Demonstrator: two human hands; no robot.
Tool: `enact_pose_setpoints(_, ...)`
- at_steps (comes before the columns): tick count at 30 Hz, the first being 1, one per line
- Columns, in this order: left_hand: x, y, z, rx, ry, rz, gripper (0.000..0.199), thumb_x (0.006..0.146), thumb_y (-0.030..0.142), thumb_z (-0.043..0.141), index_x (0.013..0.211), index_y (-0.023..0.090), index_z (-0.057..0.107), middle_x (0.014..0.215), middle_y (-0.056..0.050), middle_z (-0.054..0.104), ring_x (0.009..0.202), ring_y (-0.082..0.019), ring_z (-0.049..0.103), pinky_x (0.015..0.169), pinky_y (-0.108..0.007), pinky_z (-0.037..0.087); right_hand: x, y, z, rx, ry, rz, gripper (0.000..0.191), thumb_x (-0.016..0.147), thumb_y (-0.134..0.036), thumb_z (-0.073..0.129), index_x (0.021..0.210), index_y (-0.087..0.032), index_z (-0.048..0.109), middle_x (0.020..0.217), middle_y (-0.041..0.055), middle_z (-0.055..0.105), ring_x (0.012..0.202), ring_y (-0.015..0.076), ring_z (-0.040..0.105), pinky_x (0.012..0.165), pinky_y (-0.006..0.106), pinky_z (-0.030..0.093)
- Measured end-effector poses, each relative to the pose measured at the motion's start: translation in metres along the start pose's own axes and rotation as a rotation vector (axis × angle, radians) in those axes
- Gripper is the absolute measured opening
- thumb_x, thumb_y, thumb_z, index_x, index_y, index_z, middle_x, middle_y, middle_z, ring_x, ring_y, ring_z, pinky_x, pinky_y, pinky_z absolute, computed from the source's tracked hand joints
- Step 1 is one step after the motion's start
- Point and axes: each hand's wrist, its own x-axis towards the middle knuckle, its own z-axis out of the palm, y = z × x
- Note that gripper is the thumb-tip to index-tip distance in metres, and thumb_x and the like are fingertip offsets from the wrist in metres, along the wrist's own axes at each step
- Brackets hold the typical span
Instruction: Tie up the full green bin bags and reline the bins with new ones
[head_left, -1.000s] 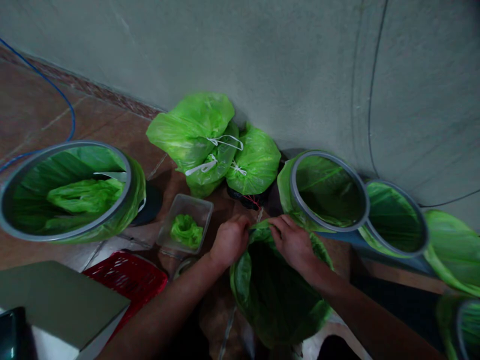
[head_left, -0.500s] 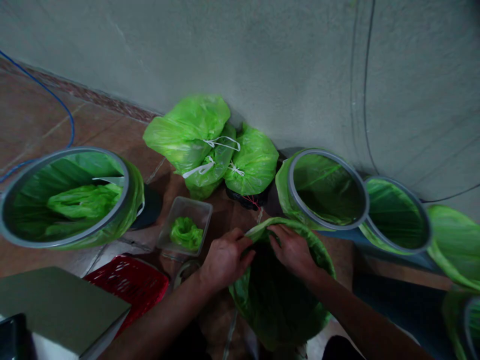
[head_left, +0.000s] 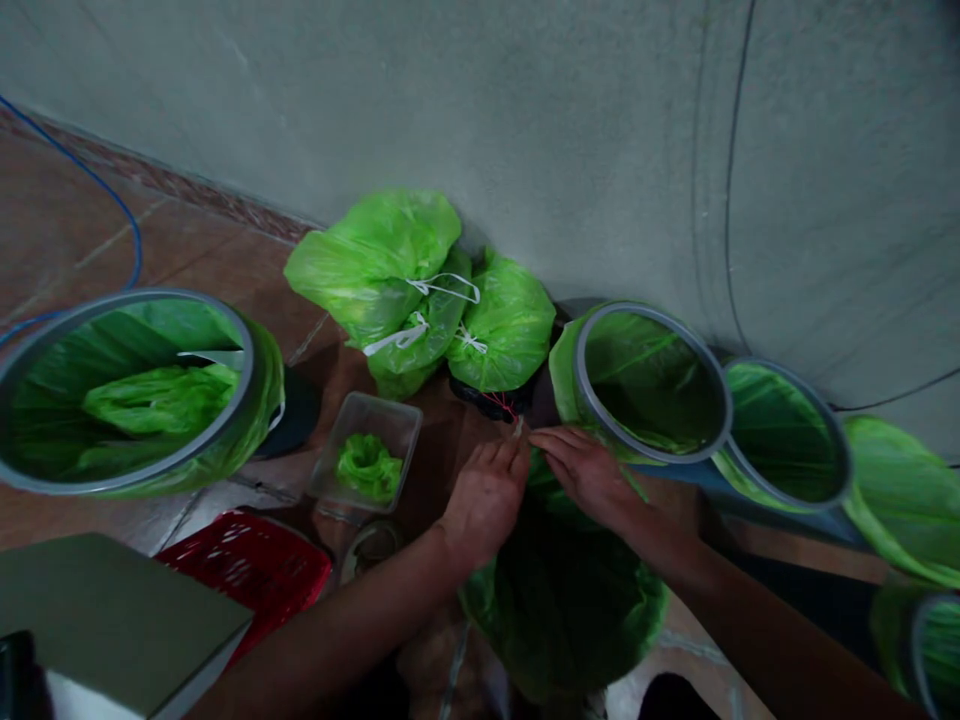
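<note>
A dark-looking green plastic bag (head_left: 562, 600) stands in front of me, its mouth bunched at the far side. My left hand (head_left: 491, 490) is closed on the bag's far edge, palm down. Close beside it, my right hand (head_left: 585, 470) pinches the same edge. The fingertips of both hands nearly meet, and a small pale bit shows between them, too small to name. Beyond them lie tied green bags (head_left: 382, 260) with white drawstrings, against the wall. A clear plastic tub (head_left: 409, 430) with crumpled green plastic stands left of my hands.
A large lined bin (head_left: 255, 345) stands at left, with green plastic inside. More lined bins stand at right, including a near one (head_left: 581, 370) and one behind it (head_left: 844, 430). A red basket (head_left: 277, 570) and a box (head_left: 112, 610) are at lower left.
My hands have drawn together at the bag's far edge and slightly upward. My right hand has come out from over the opening, and the far rim is now bunched between my hands.
</note>
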Motion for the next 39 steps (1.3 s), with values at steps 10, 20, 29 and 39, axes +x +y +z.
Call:
enact_pose_setpoints(10, 0.006, 0.009, 0.004, 0.072, -0.277, -0.305, 0.035, 0.091, 0.002, 0.032, 0.111, 0.011, 0.06, 0.097, -0.015, 0.069, 0.085, -0.026, 0.072, 0.065, -0.03, 0.054, 0.001, 0.017, 0.01, -0.004, -0.116, 0.095, 0.022, 0.098, -0.023, 0.046, 0.103, -0.021, 0.068, 0.098, 0.007, 0.072, 0.086, 0.0186, 0.067, 0.078, 0.029, 0.051)
enact_pose_setpoints(20, 0.01, -0.061, -0.029, -0.112, 0.077, -0.232, 0.057, 0.084, 0.03, 0.066, 0.136, 0.017, 0.046, 0.131, -0.011, 0.062, 0.118, -0.027, 0.06, 0.102, -0.041, 0.047, -0.046, -0.003, 0.014, 0.03, 0.168, 0.565, 0.03, 0.099, -0.035, 0.039, 0.105, -0.02, 0.064, 0.089, 0.0089, 0.073, 0.082, 0.0231, 0.069, 0.074, 0.033, 0.051)
enact_pose_setpoints(29, 0.016, -0.076, -0.033, -0.115, 0.14, -0.281, 0.046, 0.088, 0.028, 0.06, 0.132, 0.016, 0.051, 0.128, -0.011, 0.065, 0.117, -0.027, 0.062, 0.101, -0.043, 0.047, -0.053, -0.022, 0.006, -0.115, 0.041, 0.705, 0.039, 0.096, -0.037, 0.044, 0.127, -0.016, 0.056, 0.103, 0.0143, 0.074, 0.088, 0.0271, 0.071, 0.077, 0.038, 0.052)
enact_pose_setpoints(39, 0.078, -0.066, -0.045, -0.01, -0.05, -0.183, 0.026, 0.094, 0.03, 0.052, 0.109, 0.018, 0.069, 0.11, -0.009, 0.073, 0.1, -0.025, 0.068, 0.09, -0.036, 0.05, 0.002, -0.021, 0.005, -0.257, 0.294, 0.704, 0.025, 0.093, -0.032, 0.052, 0.107, -0.016, 0.065, 0.101, 0.013, 0.071, 0.097, 0.0274, 0.064, 0.082, 0.036, 0.048)
